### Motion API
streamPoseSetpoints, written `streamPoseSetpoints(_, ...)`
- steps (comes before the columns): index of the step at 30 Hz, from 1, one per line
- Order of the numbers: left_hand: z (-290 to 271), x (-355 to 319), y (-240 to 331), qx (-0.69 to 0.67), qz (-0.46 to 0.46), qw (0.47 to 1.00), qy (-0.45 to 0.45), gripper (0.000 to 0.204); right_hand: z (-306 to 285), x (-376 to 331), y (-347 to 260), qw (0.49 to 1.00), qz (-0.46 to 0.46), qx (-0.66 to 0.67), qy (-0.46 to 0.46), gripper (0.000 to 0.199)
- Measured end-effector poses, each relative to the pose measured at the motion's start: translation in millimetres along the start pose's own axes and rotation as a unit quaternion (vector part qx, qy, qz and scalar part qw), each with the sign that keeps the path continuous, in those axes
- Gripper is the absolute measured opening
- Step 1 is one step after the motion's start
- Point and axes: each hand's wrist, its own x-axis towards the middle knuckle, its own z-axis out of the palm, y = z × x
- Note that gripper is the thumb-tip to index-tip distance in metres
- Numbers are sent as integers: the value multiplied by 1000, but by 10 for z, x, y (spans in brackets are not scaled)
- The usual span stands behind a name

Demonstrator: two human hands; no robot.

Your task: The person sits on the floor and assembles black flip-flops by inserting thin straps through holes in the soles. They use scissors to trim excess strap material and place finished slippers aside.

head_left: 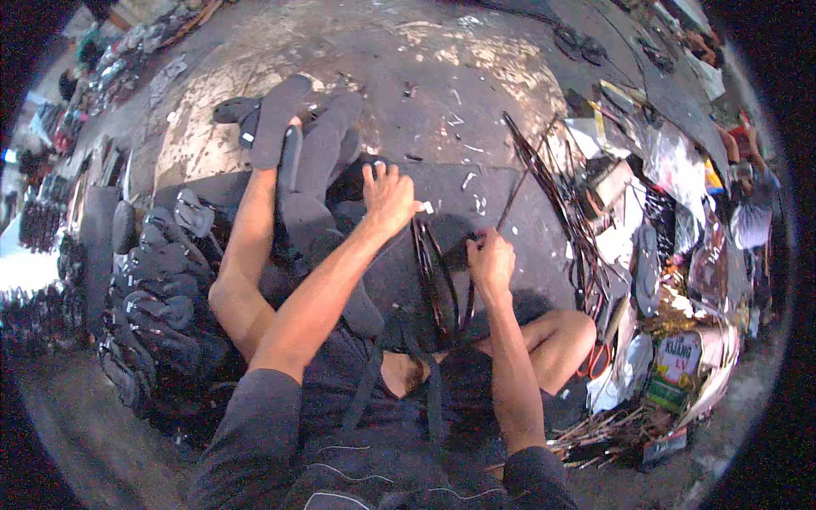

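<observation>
My left hand [391,197] is over the dark mat [531,272], its fingers spread and bent a little. A small white piece [427,206] shows at its thumb tip; whether it is held I cannot tell. To the right, my right hand [491,265] is closed in a pinch on a thin dark strip [513,202] that slants up and away. Between my hands lies a bundle of long glossy dark strips [435,289]. Left of my left hand, grey sandal soles [327,149] lie in an overlapping row along my leg.
Dark sandals [157,302] are heaped on my left. More long dark strips [557,200] lie at the mat's right edge. Orange-handled scissors [597,360] sit beside my right knee. Beyond them are scraps, bags and a printed carton [680,365]. Flattened cardboard [501,76] covers the floor ahead.
</observation>
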Motion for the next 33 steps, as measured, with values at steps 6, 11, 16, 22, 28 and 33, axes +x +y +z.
streamPoseSetpoints(6, 36, 72, 250, -43, -129, 990, -49, 41, 29, -6, -23, 1000, 14, -10, 26, 25)
streamPoseSetpoints(11, 193, 179, 395, -33, -115, 993, 9, 17, -214, -105, 245, 907, 25, 418, 43, 26)
streamPoseSetpoints(16, 2, -70, 284, -162, -65, 970, 168, 3, -703, -419, 32, 762, 43, 644, 59, 24)
streamPoseSetpoints(22, -1576, -735, 611, -535, -38, 841, 76, 18, -1275, -803, -104, 848, 27, 508, 149, 13)
streamPoseSetpoints(28, -1888, -1285, 856, -634, -93, 763, 87, 27, -1237, -1151, -752, 816, -32, 574, 56, 14)
streamPoseSetpoints(33, -1911, -1490, 881, -696, -100, 706, 86, 20, -1097, -1304, -897, 804, -61, 587, 65, 15)
